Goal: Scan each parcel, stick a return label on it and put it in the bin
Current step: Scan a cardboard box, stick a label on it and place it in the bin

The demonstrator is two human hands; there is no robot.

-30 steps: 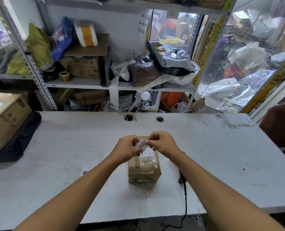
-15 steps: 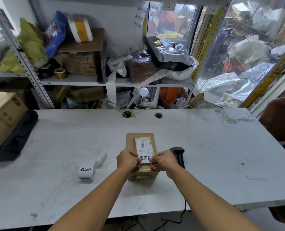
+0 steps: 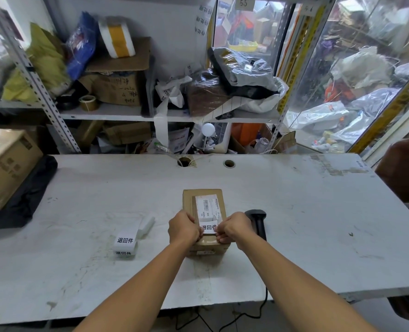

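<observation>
Here, one white table (image 3: 282,212) is filling most of the view, scuffed and stained, with two round cable holes (image 3: 229,163) near its far edge. Behind it, metal shelves (image 3: 117,115) are overflowing with boxes, bags and tape rolls. One large cardboard box (image 3: 4,164) is sitting at the table's left end. One small parcel (image 3: 204,204) is lying mid-table. The left hand (image 3: 183,227) and right hand (image 3: 232,228), fingers curled, are pressing one return label (image 3: 208,227) onto its top. One black scanner (image 3: 258,221) is lying just right; one strip of labels (image 3: 125,243) is lying left.
</observation>
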